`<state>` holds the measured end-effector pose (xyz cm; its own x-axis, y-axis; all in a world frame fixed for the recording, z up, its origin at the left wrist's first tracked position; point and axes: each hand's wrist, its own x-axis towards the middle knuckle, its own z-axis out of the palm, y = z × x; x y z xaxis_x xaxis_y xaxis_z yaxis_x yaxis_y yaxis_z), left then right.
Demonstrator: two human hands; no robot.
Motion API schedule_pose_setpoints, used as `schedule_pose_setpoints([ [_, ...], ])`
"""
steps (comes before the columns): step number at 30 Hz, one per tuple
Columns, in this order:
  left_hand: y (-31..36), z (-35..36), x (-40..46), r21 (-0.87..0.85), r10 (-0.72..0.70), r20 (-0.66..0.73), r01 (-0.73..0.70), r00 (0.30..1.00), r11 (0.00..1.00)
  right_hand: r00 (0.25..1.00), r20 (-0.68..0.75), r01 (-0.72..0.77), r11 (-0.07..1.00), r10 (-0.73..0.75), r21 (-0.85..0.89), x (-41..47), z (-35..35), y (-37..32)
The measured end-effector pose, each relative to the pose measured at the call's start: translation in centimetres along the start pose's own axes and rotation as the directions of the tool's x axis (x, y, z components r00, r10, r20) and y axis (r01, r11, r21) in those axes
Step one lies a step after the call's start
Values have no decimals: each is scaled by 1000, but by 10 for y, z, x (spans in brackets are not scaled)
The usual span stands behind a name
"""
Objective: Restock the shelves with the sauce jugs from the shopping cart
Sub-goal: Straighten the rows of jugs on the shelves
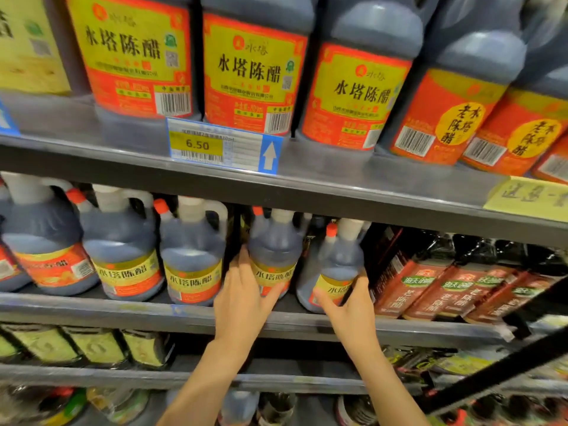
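Note:
Two dark sauce jugs with yellow and red labels stand on the middle shelf (196, 315). My left hand (242, 290) holds the left jug (275, 253) around its lower body, thumb on the label. My right hand (350, 305) grips the right jug (341, 259) at its base, fingers wrapped around its right side. This jug stands closer to the shelf's front edge than its neighbour. Several matching jugs (192, 253) line the same shelf to the left. The shopping cart is out of view.
Larger dark jugs (252, 66) fill the top shelf above a price tag (224, 146) reading 6.50. Red and black pouches (455, 287) lie right of the right jug. Lower shelves hold yellow-labelled packs (92, 345). A black bar (498, 370) crosses the lower right.

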<state>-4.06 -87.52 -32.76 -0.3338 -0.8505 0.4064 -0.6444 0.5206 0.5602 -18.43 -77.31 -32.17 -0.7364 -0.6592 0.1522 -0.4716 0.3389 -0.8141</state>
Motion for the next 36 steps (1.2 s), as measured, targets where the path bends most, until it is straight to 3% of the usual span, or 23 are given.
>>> schedule_pose_setpoints([
  [6,3,8,3,-127,-84,-32,79,996,989,996,-67,69,994,-64,80,10,7,6],
  [18,-16,3,-17,-214,28,-83,-45,996,976,957,-287,65,993,-35,94,-2,30,0],
  [29,-23,-3,-19,-241,78,-118,-104,990,965,959,-281,56,992,-24,109,-10,34,-4],
  [36,-26,2,-20,-230,40,-102,-63,994,971,962,-271,63,994,-35,94,-15,34,-9],
])
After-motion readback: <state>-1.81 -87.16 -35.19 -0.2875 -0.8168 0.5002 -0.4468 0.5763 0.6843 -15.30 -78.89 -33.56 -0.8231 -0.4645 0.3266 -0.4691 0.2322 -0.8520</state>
